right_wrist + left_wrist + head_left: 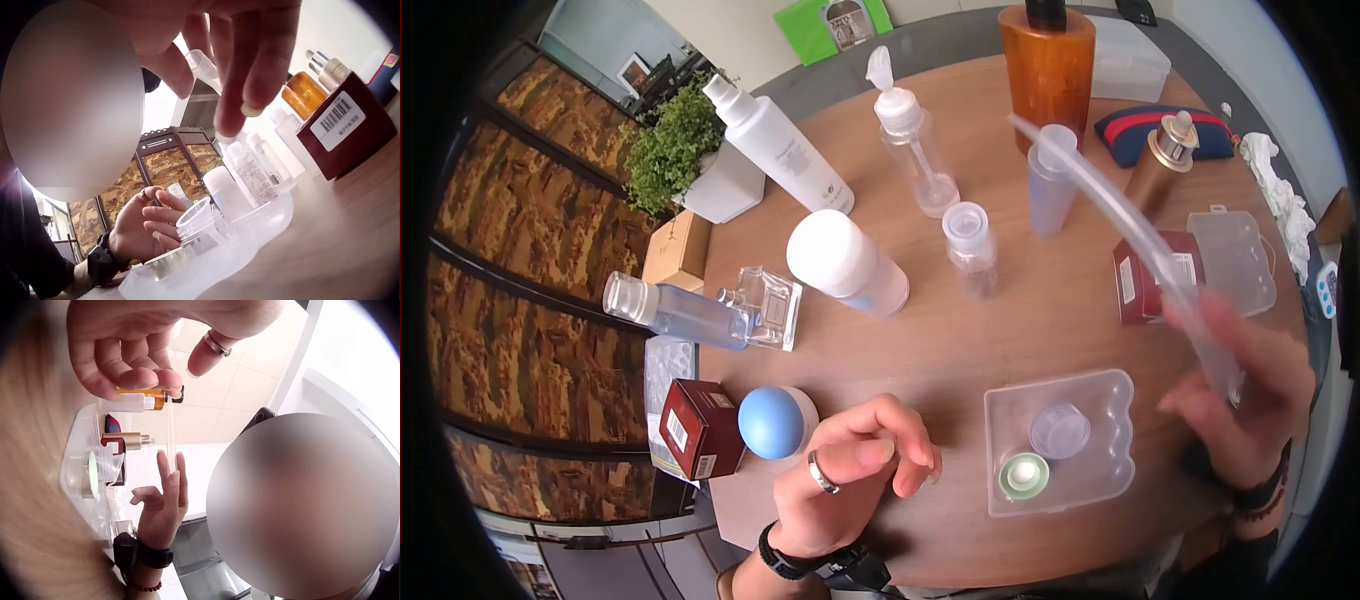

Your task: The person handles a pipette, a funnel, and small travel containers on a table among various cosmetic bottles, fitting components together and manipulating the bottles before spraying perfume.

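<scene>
My right hand [1252, 395] is raised over the table's right side. Its fingers pinch one end of a long, clear, slightly bent plastic stick [1133, 225], which slants up toward the far side and is blurred. Nothing is in my left hand [845, 470], held above the near edge with fingers loosely bent. Between the hands an open clear plastic case [1103, 480] lies on the table. Inside it are a small clear jar [1060, 430] and a small round green-rimmed piece [1024, 476] with a white centre.
Left of my left hand stand a blue-domed container [770, 422] and a dark red box [700, 430]. Farther back are a white-capped bottle [835, 250], a small clear bottle [970, 250] and an amber bottle [1048, 75]. Another red box [1140, 280] sits behind my right hand.
</scene>
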Tool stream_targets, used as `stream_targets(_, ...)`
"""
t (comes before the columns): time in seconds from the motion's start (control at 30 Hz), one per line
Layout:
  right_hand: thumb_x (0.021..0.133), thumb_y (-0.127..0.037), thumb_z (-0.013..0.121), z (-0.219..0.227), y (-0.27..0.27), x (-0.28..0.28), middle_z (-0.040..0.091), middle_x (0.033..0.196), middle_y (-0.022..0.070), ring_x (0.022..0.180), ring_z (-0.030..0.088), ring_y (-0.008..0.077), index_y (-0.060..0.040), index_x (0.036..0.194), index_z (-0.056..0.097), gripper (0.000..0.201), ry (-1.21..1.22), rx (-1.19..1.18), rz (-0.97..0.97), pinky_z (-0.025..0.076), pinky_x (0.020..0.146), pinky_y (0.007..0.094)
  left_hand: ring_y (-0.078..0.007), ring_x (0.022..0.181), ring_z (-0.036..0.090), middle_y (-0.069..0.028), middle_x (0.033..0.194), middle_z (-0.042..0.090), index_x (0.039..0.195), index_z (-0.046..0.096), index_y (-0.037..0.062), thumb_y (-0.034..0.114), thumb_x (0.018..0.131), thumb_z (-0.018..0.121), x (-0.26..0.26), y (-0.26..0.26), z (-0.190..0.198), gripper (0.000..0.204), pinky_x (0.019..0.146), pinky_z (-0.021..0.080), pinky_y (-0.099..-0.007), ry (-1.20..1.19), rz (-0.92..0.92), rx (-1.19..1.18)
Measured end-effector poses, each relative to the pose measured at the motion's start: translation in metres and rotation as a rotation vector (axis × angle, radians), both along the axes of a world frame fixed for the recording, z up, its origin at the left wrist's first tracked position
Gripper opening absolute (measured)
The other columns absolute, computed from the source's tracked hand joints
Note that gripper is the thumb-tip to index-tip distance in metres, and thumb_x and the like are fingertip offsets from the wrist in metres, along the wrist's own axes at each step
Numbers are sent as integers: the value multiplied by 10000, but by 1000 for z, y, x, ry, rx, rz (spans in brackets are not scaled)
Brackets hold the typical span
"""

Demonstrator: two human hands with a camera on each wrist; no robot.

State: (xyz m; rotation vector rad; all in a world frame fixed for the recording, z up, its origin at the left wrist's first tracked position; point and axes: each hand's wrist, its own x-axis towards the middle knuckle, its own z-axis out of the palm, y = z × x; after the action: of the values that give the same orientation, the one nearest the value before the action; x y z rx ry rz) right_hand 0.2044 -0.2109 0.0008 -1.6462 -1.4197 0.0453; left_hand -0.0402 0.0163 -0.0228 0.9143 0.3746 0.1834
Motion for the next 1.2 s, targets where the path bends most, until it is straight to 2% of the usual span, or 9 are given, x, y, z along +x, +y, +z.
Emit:
stream_targets(0.1,806,-193,825,-7,6,2,745,994,241,601,744,237,-37,1305,629,559,-121,129,153,567,523,272,-182,762,519,-111,850,606,984,638,-26,282,877,567,4,3,2,334,798,420,-341,-23,-12,8)
stream_targets(0.2,798,-223,848,-6,5,2,754,982,211,607,744,228,-69,1295,639,561,-78,84,203,563,524,265,-185,763,519,-112,837,602,981,638,-27,281,873,569,1,0,0,333,816,423,-345,7,-3,-8)
stream_targets(0.33,803,-232,848,-5,8,-4,764,919,181,594,738,218,-50,1219,681,483,-85,146,188,549,511,259,-186,759,516,-114,820,594,976,635,-26,279,870,571,3,1,1,329,833,427,-348,-10,-15,-6)
stream_targets(0.43,784,-222,853,-1,10,-11,763,845,153,592,736,204,-13,1118,724,414,-83,-75,118,537,503,254,-184,755,516,-120,830,598,977,632,-30,277,871,570,3,-1,1,330,822,431,-347,8,-4,-16)
stream_targets(0.5,666,-75,880,7,11,-10,757,1051,169,707,745,265,-34,1124,733,483,5,-146,125,574,575,282,-185,758,520,-121,830,602,974,631,-33,275,873,571,3,1,5,330,816,431,-346,6,10,-5)
stream_targets(0.73,631,-76,901,5,9,-2,758,998,198,734,756,273,3,1104,731,509,-69,-89,105,591,587,299,-190,751,515,-119,804,592,971,628,-36,267,872,569,5,4,4,324,798,430,-352,-11,-5,2)
stream_targets(0.8,797,-203,845,-7,9,1,749,970,245,589,736,227,34,1199,679,496,-39,78,124,561,520,267,-193,730,510,-111,770,569,962,629,-37,275,862,577,6,1,4,331,804,432,-357,-18,17,37)
stream_targets(0.93,840,-177,797,-18,-5,3,693,1136,313,713,756,245,31,1372,561,618,-61,229,45,577,585,276,-200,704,504,-99,740,548,938,629,-25,298,850,581,5,0,6,338,827,434,-368,8,25,33)
stream_targets(1.2,777,-47,767,3,-4,-1,688,1173,309,733,731,198,83,1382,543,658,57,-147,-102,552,691,266,-201,712,513,-94,745,550,935,630,-17,285,847,572,6,-1,5,319,838,440,-373,19,34,26)
